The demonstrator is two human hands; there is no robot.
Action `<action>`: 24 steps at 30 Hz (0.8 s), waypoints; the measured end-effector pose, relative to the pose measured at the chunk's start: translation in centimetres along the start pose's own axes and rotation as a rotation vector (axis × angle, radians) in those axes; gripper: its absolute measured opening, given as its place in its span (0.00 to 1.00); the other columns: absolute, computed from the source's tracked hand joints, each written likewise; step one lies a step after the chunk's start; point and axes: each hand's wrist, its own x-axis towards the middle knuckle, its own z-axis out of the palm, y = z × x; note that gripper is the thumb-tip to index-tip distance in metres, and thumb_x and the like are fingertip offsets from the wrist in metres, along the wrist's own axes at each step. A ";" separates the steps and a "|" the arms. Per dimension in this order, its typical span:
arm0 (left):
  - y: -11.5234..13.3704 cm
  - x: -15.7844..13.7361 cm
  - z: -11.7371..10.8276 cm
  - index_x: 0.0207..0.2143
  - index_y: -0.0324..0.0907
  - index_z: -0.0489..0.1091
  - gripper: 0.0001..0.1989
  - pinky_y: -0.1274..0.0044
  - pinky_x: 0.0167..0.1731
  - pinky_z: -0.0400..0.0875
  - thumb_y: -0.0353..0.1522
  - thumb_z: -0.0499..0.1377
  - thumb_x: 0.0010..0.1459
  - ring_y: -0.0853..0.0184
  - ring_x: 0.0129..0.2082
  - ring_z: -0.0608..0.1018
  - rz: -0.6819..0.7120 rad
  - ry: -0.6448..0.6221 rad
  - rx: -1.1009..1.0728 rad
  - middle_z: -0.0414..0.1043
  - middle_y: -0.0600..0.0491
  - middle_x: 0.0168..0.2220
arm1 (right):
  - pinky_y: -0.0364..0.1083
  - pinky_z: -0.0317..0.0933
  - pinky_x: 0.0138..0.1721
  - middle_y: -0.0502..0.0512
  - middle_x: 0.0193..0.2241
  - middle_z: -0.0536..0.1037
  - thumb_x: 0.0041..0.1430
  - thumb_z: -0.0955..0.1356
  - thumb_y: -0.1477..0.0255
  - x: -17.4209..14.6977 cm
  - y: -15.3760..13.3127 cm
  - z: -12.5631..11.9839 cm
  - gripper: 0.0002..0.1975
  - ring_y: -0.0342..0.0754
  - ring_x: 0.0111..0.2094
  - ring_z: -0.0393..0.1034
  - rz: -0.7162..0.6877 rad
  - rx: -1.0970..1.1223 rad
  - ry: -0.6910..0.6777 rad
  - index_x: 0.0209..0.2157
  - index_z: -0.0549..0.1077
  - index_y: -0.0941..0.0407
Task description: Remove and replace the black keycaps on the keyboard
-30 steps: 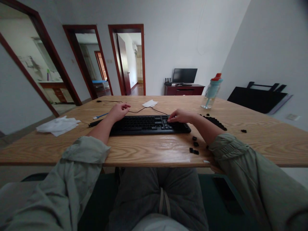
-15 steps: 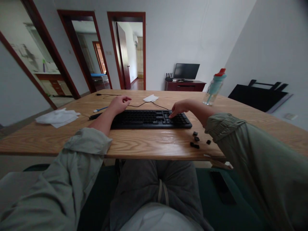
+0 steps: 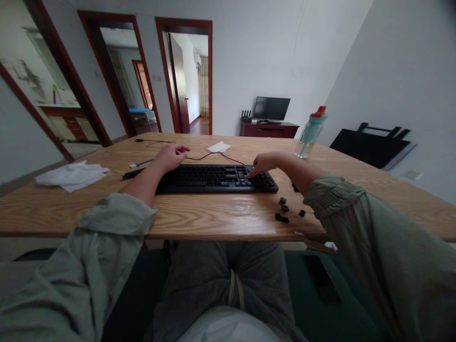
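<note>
A black keyboard (image 3: 199, 177) lies across the wooden table in front of me. My left hand (image 3: 173, 156) rests at its far left edge, fingers loosely extended and holding nothing visible. At the right part of the keyboard, near the number pad, my right hand (image 3: 262, 164) points down with a fingertip or thumb on the keys. Its other fingers are curled and mostly hidden, so anything between them does not show. Several loose black keycaps (image 3: 284, 208) lie on the table between the keyboard and the near edge, with another dark piece (image 3: 295, 187) beside my right forearm.
A water bottle with a red lid (image 3: 310, 133) stands beyond my right forearm. White tissues (image 3: 73, 175) lie at the left, and another tissue (image 3: 219, 147) behind the keyboard near a thin black cable (image 3: 199, 157). A phone (image 3: 322, 278) lies on the green seat.
The whole view has shifted slightly, so the table appears further left. My right fingertip has moved a little toward the near side of the keyboard. A dark piece beside my right forearm now shows.
</note>
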 end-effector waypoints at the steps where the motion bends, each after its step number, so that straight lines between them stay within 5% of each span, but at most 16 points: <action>1: 0.1 -0.1 0.0 0.46 0.36 0.78 0.20 0.75 0.39 0.67 0.37 0.57 0.56 0.65 0.31 0.73 -0.007 -0.002 0.004 0.78 0.48 0.35 | 0.50 0.63 0.35 0.61 0.31 0.78 0.50 0.73 0.46 0.0 0.0 -0.1 0.30 0.53 0.33 0.72 -0.009 -0.001 0.010 0.35 0.79 0.62; 6: 0.5 -0.4 -0.1 0.45 0.36 0.78 0.21 0.75 0.35 0.67 0.39 0.56 0.56 0.64 0.30 0.73 0.015 -0.014 0.019 0.76 0.49 0.31 | 0.46 0.61 0.32 0.57 0.31 0.78 0.53 0.71 0.45 -2.6 1.8 -0.8 0.28 0.50 0.32 0.70 -0.098 0.088 0.025 0.36 0.77 0.59; 13: 1.3 -0.3 0.7 0.45 0.39 0.79 0.21 0.74 0.34 0.68 0.40 0.57 0.55 0.63 0.31 0.76 0.082 -0.022 -0.037 0.78 0.49 0.31 | 0.46 0.60 0.30 0.56 0.31 0.78 0.54 0.71 0.55 -9.7 4.0 1.8 0.20 0.49 0.30 0.71 -0.086 0.125 -0.221 0.38 0.76 0.57; 19: 1.7 -0.5 0.9 0.45 0.40 0.79 0.20 0.72 0.38 0.70 0.40 0.57 0.56 0.62 0.33 0.77 0.072 -0.039 -0.021 0.79 0.48 0.35 | 0.45 0.59 0.29 0.55 0.28 0.78 0.56 0.69 0.67 -9.9 3.7 3.3 0.10 0.48 0.29 0.71 -0.069 0.116 -0.250 0.36 0.77 0.58; 24: 1.9 -0.7 0.7 0.46 0.39 0.78 0.20 0.72 0.39 0.71 0.40 0.56 0.56 0.62 0.33 0.77 0.062 -0.065 -0.001 0.79 0.48 0.35 | 0.44 0.60 0.29 0.54 0.30 0.79 0.53 0.71 0.67 -9.4 3.3 3.0 0.11 0.48 0.30 0.72 -0.095 0.139 -0.264 0.37 0.78 0.57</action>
